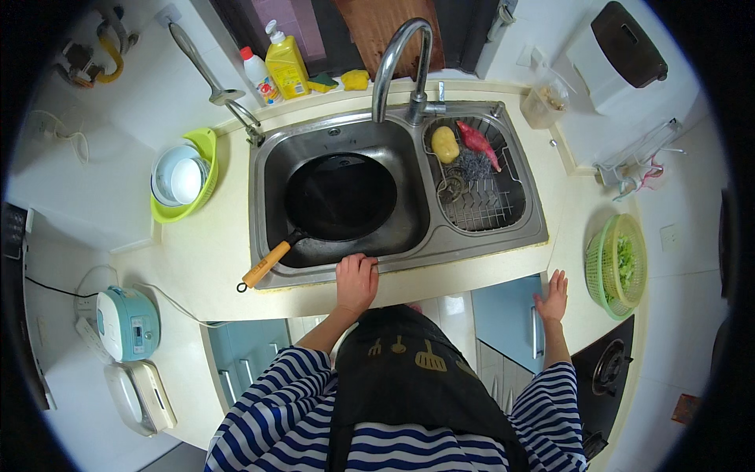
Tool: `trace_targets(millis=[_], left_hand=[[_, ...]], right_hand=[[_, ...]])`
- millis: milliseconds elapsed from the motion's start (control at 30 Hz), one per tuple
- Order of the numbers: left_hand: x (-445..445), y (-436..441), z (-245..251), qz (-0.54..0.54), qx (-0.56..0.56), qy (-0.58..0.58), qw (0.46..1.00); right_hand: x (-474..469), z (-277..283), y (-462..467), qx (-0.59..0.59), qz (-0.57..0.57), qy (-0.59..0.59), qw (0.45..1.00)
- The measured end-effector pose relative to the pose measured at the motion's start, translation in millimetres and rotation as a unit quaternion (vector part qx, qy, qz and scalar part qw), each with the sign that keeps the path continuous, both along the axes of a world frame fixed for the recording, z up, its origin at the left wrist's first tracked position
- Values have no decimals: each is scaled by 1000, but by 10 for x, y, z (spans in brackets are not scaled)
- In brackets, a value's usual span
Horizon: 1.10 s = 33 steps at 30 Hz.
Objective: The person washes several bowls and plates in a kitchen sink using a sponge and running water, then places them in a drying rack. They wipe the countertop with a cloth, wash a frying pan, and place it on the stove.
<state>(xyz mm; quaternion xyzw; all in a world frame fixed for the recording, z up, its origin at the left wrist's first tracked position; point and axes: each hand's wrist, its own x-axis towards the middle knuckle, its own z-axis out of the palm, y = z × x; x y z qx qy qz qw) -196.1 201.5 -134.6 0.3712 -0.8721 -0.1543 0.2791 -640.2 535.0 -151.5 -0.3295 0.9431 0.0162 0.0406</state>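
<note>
My left hand (357, 282) rests on the front rim of the stainless steel sink (407, 258), fingers together and bent over the edge; their undersides are hidden. In the large basin lies a black frying pan (341, 197), its wooden handle (266, 265) crossing the rim at the front left. Over at the counter's edge on the right, my right hand (552, 298) has its fingers spread and nothing in it. A potato (445, 145), a red-skinned sweet potato (478, 143) and a steel wool scourer (473, 165) sit in the wire rack (485, 206) of the small basin.
The faucet (417, 88) arches over the sink. Behind it stand a yellow pump bottle (287, 68) and sponges (355, 80). Bowls fill a green basket (206, 177) on the left, near a rice cooker (128, 323). Leafy greens in a colander (597, 265) and a gas hob (607, 369) are right.
</note>
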Motion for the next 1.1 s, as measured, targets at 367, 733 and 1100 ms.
trace_targets(millis=[367,733,1100], left_hand=[[-20,14,13,11,-10,5,1000],[-100,90,-151,1,-59,-21,998],[-379,220,106,21,13,-96,995]], right_hand=[[-3,33,-55,23,-23,-1,999],[41,72,6,-125,9,55,991],[-11,361,134,-202,-19,20,979]])
